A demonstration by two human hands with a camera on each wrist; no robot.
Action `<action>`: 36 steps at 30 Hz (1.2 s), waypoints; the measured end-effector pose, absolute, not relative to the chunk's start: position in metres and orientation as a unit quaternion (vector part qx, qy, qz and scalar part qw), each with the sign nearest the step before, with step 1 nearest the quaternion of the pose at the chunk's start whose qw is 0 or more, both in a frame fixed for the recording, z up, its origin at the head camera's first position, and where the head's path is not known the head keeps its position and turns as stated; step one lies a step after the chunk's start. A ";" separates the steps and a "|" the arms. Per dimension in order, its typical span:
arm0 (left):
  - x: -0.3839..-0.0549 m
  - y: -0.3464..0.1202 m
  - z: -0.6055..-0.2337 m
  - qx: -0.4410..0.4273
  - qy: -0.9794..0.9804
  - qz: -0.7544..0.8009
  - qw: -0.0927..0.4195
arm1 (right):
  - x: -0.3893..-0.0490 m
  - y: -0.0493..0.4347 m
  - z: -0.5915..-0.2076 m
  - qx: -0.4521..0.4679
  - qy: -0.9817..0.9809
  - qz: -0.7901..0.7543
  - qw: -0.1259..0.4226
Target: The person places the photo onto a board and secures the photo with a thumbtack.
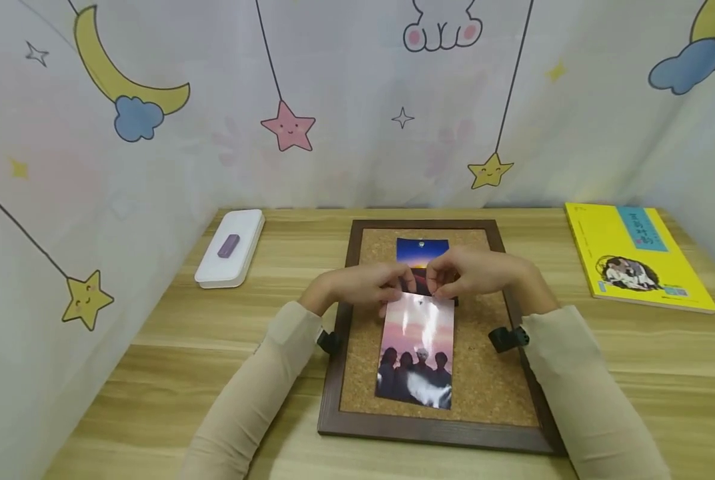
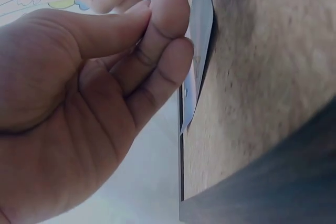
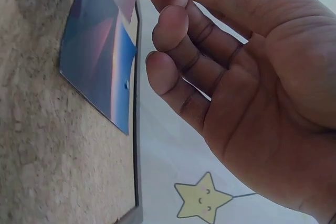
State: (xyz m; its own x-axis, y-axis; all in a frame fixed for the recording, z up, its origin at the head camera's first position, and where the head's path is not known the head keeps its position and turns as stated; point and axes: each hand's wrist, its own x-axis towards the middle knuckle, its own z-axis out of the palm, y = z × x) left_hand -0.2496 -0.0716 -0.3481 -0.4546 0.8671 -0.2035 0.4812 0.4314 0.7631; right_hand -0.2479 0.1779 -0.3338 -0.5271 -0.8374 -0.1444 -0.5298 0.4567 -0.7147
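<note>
Pink photo: upright glossy print, pale pink sky above four dark silhouetted figures, white glare along the bottom and upper middle, a small dark mark near the top edge
Place: over the lower middle of the cork board, its top edge overlapping the bottom of the blue photo as seen from the head
Left hand: thumb and forefinger pinching the top left corner, other fingers bent alongside
Right hand: thumb and forefinger drawn together at the top edge, remaining fingers curled and slightly apart; whether the tips grip anything cannot be told
Blue photo pin: small round head near the top of that print, above a yellow-orange glow and a dark lower half
Frame: dark brown, lying on the wood-grain counter
Right side: yellow book, round dark picture, teal label with characters too blurred to read
Left side: white case carrying a purple block
Backdrop: pale curtain with moons, stars and clouds
</note>
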 end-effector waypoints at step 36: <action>-0.237 -0.057 -0.356 0.346 0.854 0.245 0.301 | -0.244 0.154 -0.358 -0.379 0.833 -0.256 0.310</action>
State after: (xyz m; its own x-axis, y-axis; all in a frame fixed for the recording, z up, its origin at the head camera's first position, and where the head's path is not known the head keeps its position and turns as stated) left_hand -0.2373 -0.0565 -0.3564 -0.5789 0.7394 -0.3436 0.4441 0.6394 0.6277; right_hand -0.2439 0.1536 -0.3579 -0.5203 -0.7904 -0.3234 -0.4729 0.5820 -0.6615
